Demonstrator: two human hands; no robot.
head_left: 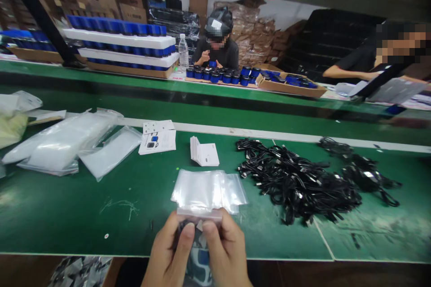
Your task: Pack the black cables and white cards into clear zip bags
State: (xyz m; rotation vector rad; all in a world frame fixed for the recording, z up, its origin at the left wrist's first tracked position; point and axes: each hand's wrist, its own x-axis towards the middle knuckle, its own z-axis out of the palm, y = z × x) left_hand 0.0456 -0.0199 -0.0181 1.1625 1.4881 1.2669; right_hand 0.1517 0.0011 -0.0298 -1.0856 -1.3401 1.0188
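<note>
Low in the middle, at the table's front edge, my left hand (171, 251) and my right hand (224, 246) are both closed on one clear zip bag (198, 216). Both thumbs press on the bag just below its pinkish-white top strip. Something dark is inside it, partly hidden by my fingers; I cannot make out what. Just beyond my hands lies a stack of flat clear zip bags (202, 188). Behind that stack stands a small pile of folded white leaflets (207, 153). To the right spreads a heap of black cables (292, 179) with metal plugs.
Plastic packs of bags (63, 139) and printed cards (158, 140) lie on the left of the green table (84, 210). Below its front edge is a box of small packets (81, 271). Across the bench, two people work near rows of blue-and-black items (222, 75).
</note>
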